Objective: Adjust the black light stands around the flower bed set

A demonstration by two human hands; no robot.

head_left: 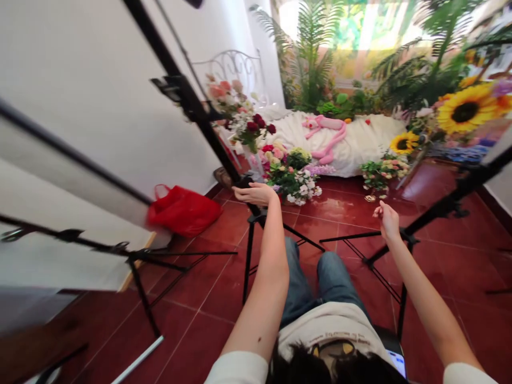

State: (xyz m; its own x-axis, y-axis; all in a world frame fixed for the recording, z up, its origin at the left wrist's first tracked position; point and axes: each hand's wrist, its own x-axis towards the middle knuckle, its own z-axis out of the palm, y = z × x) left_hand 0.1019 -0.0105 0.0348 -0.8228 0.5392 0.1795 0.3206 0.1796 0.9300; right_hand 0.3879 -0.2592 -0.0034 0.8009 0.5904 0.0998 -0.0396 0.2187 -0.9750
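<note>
My left hand (256,194) is at the lower part of a black stand pole (216,141), its fingers stretched out beside a dark clamp (246,181). Whether the palm presses on the pole is hard to tell. My right hand (387,220) is raised above the red tiled floor, its fingers curled in, just left of a second black stand (444,200). Anything between those fingers is too small to make out.
A red bag (184,209) lies at the left wall near another black stand (138,256). Flower bunches (296,178) stand before a white-covered bed (360,144) with a pink plush toy (330,128). A white rod (138,360) lies lower left. Sunflowers (466,111) are at right.
</note>
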